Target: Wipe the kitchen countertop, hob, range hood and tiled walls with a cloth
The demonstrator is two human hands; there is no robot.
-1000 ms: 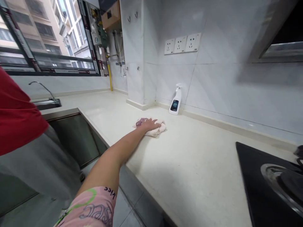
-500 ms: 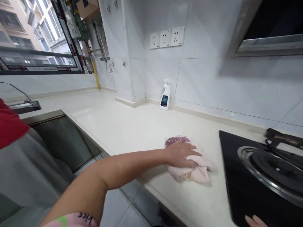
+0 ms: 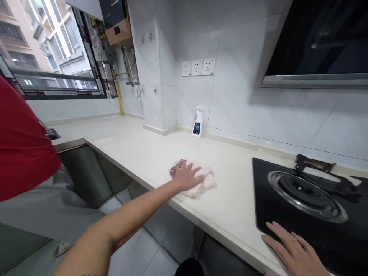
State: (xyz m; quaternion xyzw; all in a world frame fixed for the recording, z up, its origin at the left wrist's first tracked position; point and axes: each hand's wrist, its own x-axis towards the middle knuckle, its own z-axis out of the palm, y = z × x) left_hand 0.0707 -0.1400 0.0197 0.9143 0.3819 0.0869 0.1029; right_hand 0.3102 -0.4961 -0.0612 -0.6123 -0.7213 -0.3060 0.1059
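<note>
Folded pink cloth (image 3: pixel 201 181) on a cream stone countertop (image 3: pixel 230 209), close to its front edge and roughly midway between the spray bottle and the hob. My left hand (image 3: pixel 186 177) lies palm-down over the cloth, fingers spread and pressing from above. It rests on the cloth without closing around it. A purple-printed patch (image 3: pixel 177 168) on the cloth shows beyond my fingers.

My right hand (image 3: pixel 294 249) holds nothing. Its fingers are apart and appear to lie flat on the black glass hob (image 3: pixel 266 191), near the hob's front edge. Beyond them are a steel burner ring (image 3: pixel 307 196) and a dark pan support (image 3: pixel 314 163). A white spray bottle (image 3: pixel 197 126) stands upright against the tiled wall (image 3: pixel 244 111), well apart from the cloth, below a row of three wall sockets (image 3: pixel 198 67). At far left are a co-worker's red top (image 3: pixel 23 145) and grey trousers (image 3: pixel 43 207), clear of my arm.

Risks: too wide a push to the right could snag the cloth on the hob's edge. A slip toward the front edge could drop it to the floor tiles (image 3: pixel 135 249). A long reach back could knock the bottle over — and whether the hob is warm under my right hand, I cannot tell.
</note>
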